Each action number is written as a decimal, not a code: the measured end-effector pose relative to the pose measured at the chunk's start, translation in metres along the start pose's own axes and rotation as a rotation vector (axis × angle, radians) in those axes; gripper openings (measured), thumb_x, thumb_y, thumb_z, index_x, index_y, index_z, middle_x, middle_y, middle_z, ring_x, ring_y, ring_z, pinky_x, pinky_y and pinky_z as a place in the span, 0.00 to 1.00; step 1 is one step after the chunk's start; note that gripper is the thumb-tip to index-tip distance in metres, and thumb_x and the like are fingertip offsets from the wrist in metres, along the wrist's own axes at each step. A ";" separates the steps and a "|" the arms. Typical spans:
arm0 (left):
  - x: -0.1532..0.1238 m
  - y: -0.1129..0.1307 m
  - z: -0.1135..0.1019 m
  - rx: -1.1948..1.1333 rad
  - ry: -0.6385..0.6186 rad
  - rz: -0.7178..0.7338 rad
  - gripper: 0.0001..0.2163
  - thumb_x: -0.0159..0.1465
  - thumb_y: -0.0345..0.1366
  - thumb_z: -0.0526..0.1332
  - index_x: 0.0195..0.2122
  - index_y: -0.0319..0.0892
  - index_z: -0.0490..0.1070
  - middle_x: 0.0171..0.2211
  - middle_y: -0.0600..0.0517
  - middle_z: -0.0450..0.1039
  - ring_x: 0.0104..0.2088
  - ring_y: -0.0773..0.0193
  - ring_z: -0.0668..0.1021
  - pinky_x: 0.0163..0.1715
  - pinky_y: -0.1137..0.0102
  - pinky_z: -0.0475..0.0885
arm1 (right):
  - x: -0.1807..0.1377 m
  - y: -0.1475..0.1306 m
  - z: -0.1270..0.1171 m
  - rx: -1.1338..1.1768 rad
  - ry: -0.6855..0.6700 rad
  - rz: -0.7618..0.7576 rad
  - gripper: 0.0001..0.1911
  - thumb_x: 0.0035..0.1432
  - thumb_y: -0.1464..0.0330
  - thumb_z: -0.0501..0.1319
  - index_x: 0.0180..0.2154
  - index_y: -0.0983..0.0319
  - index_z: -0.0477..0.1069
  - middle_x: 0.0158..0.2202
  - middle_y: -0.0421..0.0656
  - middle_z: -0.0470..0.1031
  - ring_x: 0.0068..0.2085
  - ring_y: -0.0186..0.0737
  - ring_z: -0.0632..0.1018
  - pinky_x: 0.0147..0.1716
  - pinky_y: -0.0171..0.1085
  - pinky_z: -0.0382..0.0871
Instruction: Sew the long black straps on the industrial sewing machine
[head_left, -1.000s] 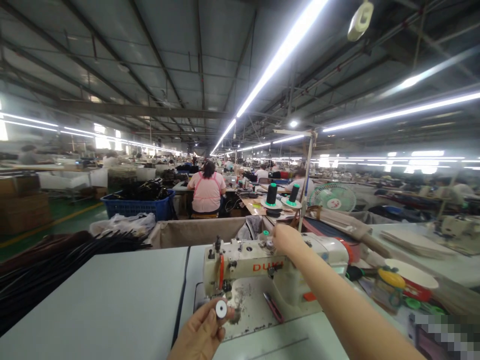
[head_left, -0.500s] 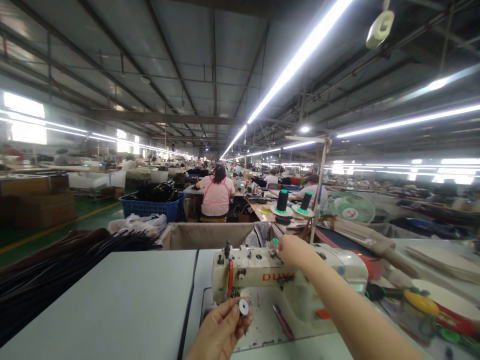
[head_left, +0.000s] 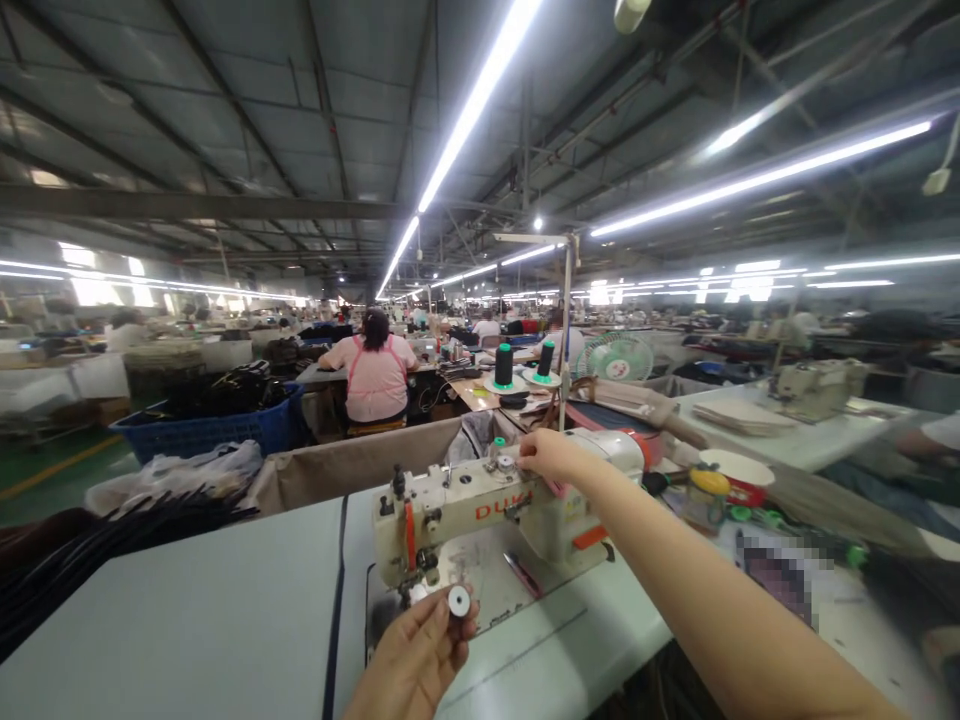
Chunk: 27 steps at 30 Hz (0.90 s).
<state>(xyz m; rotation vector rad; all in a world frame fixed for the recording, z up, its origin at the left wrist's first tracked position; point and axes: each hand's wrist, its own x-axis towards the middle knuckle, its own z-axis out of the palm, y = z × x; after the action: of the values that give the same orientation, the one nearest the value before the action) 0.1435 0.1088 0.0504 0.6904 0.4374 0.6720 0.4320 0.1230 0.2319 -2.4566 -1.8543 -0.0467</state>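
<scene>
The left hand (head_left: pixel 416 660) is pinching a small bobbin (head_left: pixel 458 601) in its fingertips, low before the sewing machine (head_left: pixel 465 505), evidently not yet fitted to it, while the right hand (head_left: pixel 551 457) is touching the machine's top fittings, its grip being indiscernible.

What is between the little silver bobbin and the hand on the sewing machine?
The cream sewing machine's arm with red lettering and a red-handled tool lying under it, seen in the head view.
</scene>
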 end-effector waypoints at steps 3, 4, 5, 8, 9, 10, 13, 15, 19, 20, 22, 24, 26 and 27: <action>-0.001 -0.003 0.007 -0.029 0.012 -0.016 0.19 0.56 0.40 0.79 0.46 0.37 0.81 0.44 0.39 0.83 0.41 0.57 0.84 0.43 0.67 0.78 | -0.001 -0.007 0.005 -0.056 0.050 0.010 0.12 0.72 0.62 0.65 0.50 0.63 0.76 0.50 0.46 0.80 0.48 0.44 0.82 0.50 0.48 0.80; -0.002 -0.004 0.009 -0.036 0.015 -0.020 0.19 0.57 0.40 0.79 0.46 0.36 0.81 0.44 0.39 0.82 0.41 0.57 0.84 0.43 0.67 0.78 | -0.002 -0.012 0.008 -0.083 0.090 0.001 0.13 0.72 0.62 0.65 0.51 0.64 0.76 0.52 0.47 0.79 0.50 0.46 0.81 0.52 0.50 0.79; -0.002 -0.005 0.010 -0.041 0.016 -0.022 0.19 0.57 0.39 0.78 0.46 0.36 0.81 0.44 0.39 0.82 0.41 0.57 0.84 0.43 0.68 0.77 | -0.002 -0.018 0.010 -0.109 0.132 -0.021 0.14 0.72 0.63 0.65 0.53 0.64 0.75 0.54 0.48 0.78 0.53 0.48 0.80 0.54 0.52 0.77; -0.002 -0.005 0.008 -0.037 0.007 -0.034 0.19 0.56 0.38 0.79 0.46 0.36 0.81 0.43 0.39 0.82 0.41 0.57 0.84 0.43 0.67 0.77 | -0.001 -0.034 0.011 -0.171 0.208 -0.139 0.16 0.71 0.64 0.65 0.56 0.65 0.74 0.58 0.50 0.75 0.58 0.52 0.77 0.59 0.55 0.74; -0.002 -0.003 0.006 -0.032 0.011 -0.039 0.19 0.56 0.38 0.79 0.45 0.36 0.81 0.42 0.40 0.82 0.40 0.57 0.84 0.43 0.66 0.78 | 0.000 -0.036 0.009 -0.185 0.200 -0.173 0.15 0.71 0.64 0.65 0.54 0.65 0.75 0.57 0.50 0.76 0.57 0.51 0.78 0.58 0.54 0.75; -0.004 -0.001 0.004 -0.026 0.023 -0.043 0.18 0.56 0.38 0.79 0.45 0.37 0.81 0.42 0.40 0.82 0.40 0.56 0.83 0.43 0.65 0.78 | 0.001 -0.038 0.007 -0.196 0.180 -0.193 0.14 0.71 0.64 0.65 0.53 0.64 0.75 0.55 0.49 0.78 0.55 0.49 0.80 0.56 0.52 0.77; -0.011 0.005 -0.001 -0.015 0.087 -0.046 0.18 0.54 0.37 0.79 0.44 0.37 0.82 0.43 0.41 0.82 0.40 0.57 0.83 0.44 0.65 0.79 | 0.000 -0.038 0.000 -0.219 0.128 -0.153 0.12 0.70 0.63 0.67 0.49 0.65 0.77 0.49 0.47 0.80 0.47 0.45 0.82 0.49 0.47 0.80; -0.015 0.009 -0.003 -0.003 0.141 -0.055 0.20 0.52 0.37 0.80 0.44 0.37 0.82 0.45 0.41 0.83 0.41 0.57 0.83 0.45 0.66 0.80 | -0.005 -0.039 0.000 -0.225 0.166 -0.112 0.13 0.70 0.63 0.67 0.49 0.66 0.77 0.50 0.48 0.80 0.49 0.46 0.82 0.51 0.50 0.79; -0.012 0.011 -0.013 0.046 0.203 -0.123 0.24 0.47 0.36 0.81 0.46 0.40 0.82 0.49 0.42 0.83 0.43 0.53 0.84 0.44 0.65 0.83 | -0.014 -0.050 0.009 -0.203 0.260 -0.213 0.12 0.75 0.69 0.58 0.51 0.67 0.77 0.55 0.51 0.80 0.57 0.47 0.78 0.59 0.49 0.71; -0.010 0.011 -0.016 0.053 0.209 -0.140 0.24 0.47 0.35 0.81 0.47 0.40 0.82 0.50 0.43 0.83 0.44 0.53 0.85 0.44 0.65 0.83 | -0.015 -0.051 0.010 -0.194 0.269 -0.241 0.12 0.74 0.70 0.57 0.51 0.67 0.78 0.55 0.52 0.80 0.57 0.47 0.79 0.58 0.47 0.72; -0.006 0.011 -0.022 0.054 0.244 -0.152 0.26 0.46 0.35 0.81 0.47 0.41 0.82 0.50 0.43 0.83 0.43 0.52 0.85 0.42 0.65 0.84 | -0.014 -0.052 0.011 -0.181 0.264 -0.258 0.11 0.71 0.72 0.59 0.47 0.67 0.80 0.50 0.54 0.83 0.53 0.48 0.82 0.52 0.44 0.74; -0.003 0.012 -0.025 0.053 0.280 -0.142 0.27 0.45 0.34 0.81 0.47 0.40 0.82 0.49 0.42 0.83 0.41 0.53 0.85 0.40 0.66 0.84 | -0.011 -0.050 0.010 -0.177 0.263 -0.233 0.09 0.66 0.73 0.62 0.42 0.67 0.82 0.44 0.55 0.85 0.48 0.51 0.84 0.46 0.44 0.76; -0.002 0.011 -0.024 0.073 0.296 -0.126 0.26 0.46 0.34 0.80 0.47 0.39 0.81 0.47 0.42 0.83 0.40 0.52 0.85 0.40 0.66 0.84 | -0.009 -0.048 0.010 -0.181 0.289 -0.215 0.09 0.65 0.75 0.62 0.40 0.68 0.82 0.42 0.57 0.85 0.47 0.53 0.84 0.47 0.47 0.75; -0.002 0.010 -0.023 0.090 0.291 -0.122 0.25 0.48 0.34 0.80 0.47 0.39 0.81 0.46 0.42 0.84 0.40 0.52 0.85 0.40 0.66 0.84 | -0.008 -0.048 0.011 -0.184 0.310 -0.221 0.10 0.66 0.76 0.61 0.41 0.69 0.82 0.44 0.59 0.85 0.49 0.53 0.84 0.49 0.48 0.74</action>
<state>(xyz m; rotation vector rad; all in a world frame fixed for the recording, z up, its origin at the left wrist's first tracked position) 0.1242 0.1231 0.0417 0.6471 0.7762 0.6417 0.3835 0.1294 0.2217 -2.1766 -2.0417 -0.5979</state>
